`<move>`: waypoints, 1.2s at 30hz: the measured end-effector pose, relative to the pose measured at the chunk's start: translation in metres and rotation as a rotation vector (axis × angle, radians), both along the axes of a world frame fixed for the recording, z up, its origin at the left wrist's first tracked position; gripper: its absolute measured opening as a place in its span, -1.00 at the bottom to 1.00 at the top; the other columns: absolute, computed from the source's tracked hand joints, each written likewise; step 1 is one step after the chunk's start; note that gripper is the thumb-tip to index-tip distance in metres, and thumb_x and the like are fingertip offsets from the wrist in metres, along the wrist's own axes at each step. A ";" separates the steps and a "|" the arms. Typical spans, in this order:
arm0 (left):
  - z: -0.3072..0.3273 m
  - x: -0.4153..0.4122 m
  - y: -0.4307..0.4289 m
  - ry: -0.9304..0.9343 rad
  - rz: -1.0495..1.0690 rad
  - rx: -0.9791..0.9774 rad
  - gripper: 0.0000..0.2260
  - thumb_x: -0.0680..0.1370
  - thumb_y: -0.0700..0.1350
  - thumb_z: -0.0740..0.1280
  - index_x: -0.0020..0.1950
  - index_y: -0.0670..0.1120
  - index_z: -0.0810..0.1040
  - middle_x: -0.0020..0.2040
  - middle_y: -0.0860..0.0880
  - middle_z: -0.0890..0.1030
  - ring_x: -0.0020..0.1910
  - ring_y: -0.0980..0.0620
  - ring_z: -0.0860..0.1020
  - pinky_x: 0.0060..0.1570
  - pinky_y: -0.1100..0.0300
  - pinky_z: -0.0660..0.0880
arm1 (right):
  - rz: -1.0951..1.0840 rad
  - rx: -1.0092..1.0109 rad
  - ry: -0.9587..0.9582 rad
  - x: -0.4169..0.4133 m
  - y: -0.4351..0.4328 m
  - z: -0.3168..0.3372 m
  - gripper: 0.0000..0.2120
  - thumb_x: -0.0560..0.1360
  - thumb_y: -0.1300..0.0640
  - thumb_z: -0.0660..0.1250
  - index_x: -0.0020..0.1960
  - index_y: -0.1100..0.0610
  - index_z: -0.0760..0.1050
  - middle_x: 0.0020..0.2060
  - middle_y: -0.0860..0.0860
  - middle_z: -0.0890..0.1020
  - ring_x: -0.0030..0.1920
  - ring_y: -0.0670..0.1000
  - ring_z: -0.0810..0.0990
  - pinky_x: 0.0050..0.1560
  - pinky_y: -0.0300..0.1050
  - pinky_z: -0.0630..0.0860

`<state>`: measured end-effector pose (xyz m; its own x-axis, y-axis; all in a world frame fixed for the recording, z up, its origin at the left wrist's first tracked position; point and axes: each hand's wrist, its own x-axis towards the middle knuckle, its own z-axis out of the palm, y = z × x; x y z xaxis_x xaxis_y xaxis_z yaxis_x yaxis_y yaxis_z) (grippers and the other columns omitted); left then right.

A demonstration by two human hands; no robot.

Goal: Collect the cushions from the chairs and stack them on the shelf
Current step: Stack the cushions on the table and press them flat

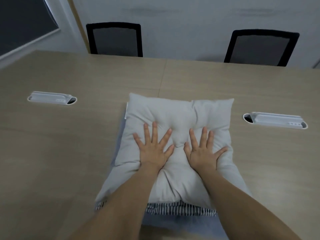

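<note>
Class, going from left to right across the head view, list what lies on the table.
Left cable port → left hand → right hand, both pressed flat on the cushion → right cable port.

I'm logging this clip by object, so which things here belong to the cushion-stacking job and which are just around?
Part of the job:
white cushion, pressed flat by the left hand and right hand
striped cushion under it
two chairs behind the table

Just around:
table under the stack
two cable covers in the tabletop
wall
</note>
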<state>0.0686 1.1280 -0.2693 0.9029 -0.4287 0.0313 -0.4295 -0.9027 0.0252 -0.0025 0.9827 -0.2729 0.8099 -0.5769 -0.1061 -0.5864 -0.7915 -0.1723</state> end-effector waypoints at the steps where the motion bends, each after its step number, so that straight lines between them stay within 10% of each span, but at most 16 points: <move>1: -0.001 0.000 0.000 -0.006 -0.002 0.005 -0.44 0.52 0.38 -0.16 0.32 0.32 -0.49 0.36 -0.01 -0.58 0.52 -0.22 -0.35 0.07 -0.36 -0.65 | 0.000 -0.001 -0.009 0.000 0.000 -0.001 -0.50 0.54 -0.26 -0.24 0.30 -0.31 -0.53 0.54 -0.04 -0.29 0.53 0.06 -0.34 0.23 0.58 -0.33; 14: 0.056 0.013 0.011 0.231 0.044 -0.058 -0.37 0.40 0.50 -0.18 0.44 0.43 -0.27 0.59 0.05 -0.26 0.56 -0.13 -0.27 0.33 -0.42 -0.28 | -0.007 0.213 -0.038 -0.010 -0.010 0.064 -0.45 0.51 -0.38 -0.15 0.46 -0.40 -0.19 0.55 -0.14 -0.23 0.54 -0.01 -0.32 0.30 0.55 -0.28; 23: 0.069 0.038 0.072 0.727 0.583 -0.693 0.31 0.03 0.45 0.47 0.58 0.07 -0.16 0.56 -0.11 0.14 0.51 -0.16 0.22 0.48 -0.08 0.20 | -0.403 0.718 -0.181 -0.031 -0.056 0.065 0.33 -0.02 -0.46 0.46 0.50 -0.25 -0.27 0.53 0.12 0.11 0.49 0.22 0.18 0.46 0.14 0.19; 26: 0.062 0.042 0.071 0.793 0.611 -0.878 0.09 0.16 0.26 0.57 0.50 -0.17 0.15 0.39 -0.08 0.43 0.31 -0.05 0.49 0.30 0.09 0.45 | -0.421 0.871 -0.319 -0.025 -0.065 0.055 0.43 -0.10 -0.33 0.57 0.54 -0.12 -0.18 0.51 0.00 0.20 0.45 0.11 0.29 0.45 0.05 0.26; 29: 0.067 0.050 0.076 1.035 0.515 -0.935 -0.55 0.35 0.19 0.48 0.07 -0.08 0.53 -0.21 0.02 0.73 -0.29 0.10 0.70 -0.38 0.31 0.59 | -0.454 0.986 -0.372 -0.023 -0.077 0.049 0.42 -0.17 -0.28 0.62 0.54 -0.07 -0.01 0.45 -0.03 0.31 0.36 0.08 0.42 0.37 0.04 0.37; 36: 0.047 0.067 0.102 1.241 0.491 -0.999 -0.60 0.41 0.37 0.27 -0.02 0.08 0.56 -0.25 0.04 0.75 -0.21 0.06 0.71 -0.26 0.17 0.53 | -0.308 1.240 -0.200 -0.041 -0.100 0.037 -0.08 0.06 -0.41 0.50 0.35 -0.09 0.42 0.15 -0.15 0.64 0.11 -0.07 0.65 0.14 -0.09 0.50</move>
<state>0.1357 1.2301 -0.2224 0.6209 -0.3695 -0.6913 0.5923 -0.3565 0.7225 -0.0434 0.8827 -0.2355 0.7258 -0.3454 -0.5950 -0.5941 0.1213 -0.7952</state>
